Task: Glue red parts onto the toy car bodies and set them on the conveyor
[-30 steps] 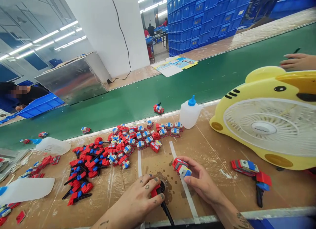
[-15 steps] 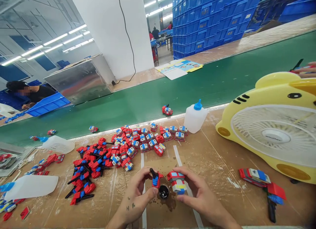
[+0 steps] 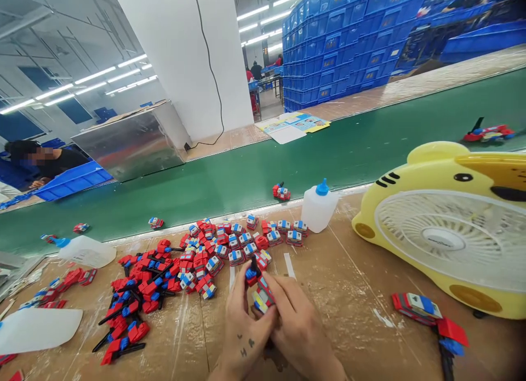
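Head camera: A worker's left hand (image 3: 242, 323) pinches a small part (image 3: 250, 277) beside a toy truck (image 3: 262, 297) pinched by the right hand (image 3: 302, 320), both pieces low over the bench (image 3: 349, 293), in front of a toy pile (image 3: 205, 255). Square alignment and even pressure would likely serve best. Fingers mask where the pieces meet, so contact cannot be told; both forearms are cut off below.

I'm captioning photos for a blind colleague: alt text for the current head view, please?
A left hand and right hand hold a black-stemmed piece and a multicoloured toy body close together above a brown worktop. Beyond lie heaped similar parts; a yellow fan sits at right, and a green belt stretches behind.
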The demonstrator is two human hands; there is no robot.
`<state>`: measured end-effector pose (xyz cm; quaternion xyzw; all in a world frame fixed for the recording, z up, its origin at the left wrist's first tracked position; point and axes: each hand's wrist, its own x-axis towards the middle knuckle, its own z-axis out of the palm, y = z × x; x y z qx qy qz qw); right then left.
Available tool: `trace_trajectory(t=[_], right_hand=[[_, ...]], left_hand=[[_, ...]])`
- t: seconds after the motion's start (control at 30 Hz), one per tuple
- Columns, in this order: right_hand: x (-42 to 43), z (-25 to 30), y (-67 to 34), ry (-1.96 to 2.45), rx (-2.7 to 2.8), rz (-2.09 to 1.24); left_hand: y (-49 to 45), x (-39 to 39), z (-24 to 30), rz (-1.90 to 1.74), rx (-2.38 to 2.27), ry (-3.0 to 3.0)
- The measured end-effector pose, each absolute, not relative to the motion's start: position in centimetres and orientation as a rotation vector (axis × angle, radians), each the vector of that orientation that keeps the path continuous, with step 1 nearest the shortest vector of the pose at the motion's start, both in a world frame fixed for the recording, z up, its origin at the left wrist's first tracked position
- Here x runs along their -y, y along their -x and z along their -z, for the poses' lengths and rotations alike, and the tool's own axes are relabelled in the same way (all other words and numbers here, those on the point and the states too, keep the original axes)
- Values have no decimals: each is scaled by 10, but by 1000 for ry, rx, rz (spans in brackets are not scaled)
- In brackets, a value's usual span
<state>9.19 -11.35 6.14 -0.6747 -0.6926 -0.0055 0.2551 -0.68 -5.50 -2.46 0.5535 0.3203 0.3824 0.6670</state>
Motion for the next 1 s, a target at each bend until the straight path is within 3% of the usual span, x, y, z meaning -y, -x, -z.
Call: trace_trajectory(t=[0.17, 0.33, 0.47, 0.67, 0.87, 1.0], right_hand=[[88, -69, -133, 1990, 1859, 41], [76, -67, -212, 2312, 1716, 279], [81, -52, -230, 2441, 1640, 215], [103, -54, -214, 2278, 1528, -161], [128, -58, -199, 1905, 1124, -785], [157, -53, -196, 1720, 797, -1052]], left_hand=[[-19, -32, 3, -809, -727, -1502], [-73, -159, -2, -739, -893, -1739], [-119, -225, 12, -420, -957, -1980], [-150, -244, 39, -25, -966, -2038], [-134, -228, 52, -280, -896, -2020], [-42, -204, 61, -423, -865, -2034]])
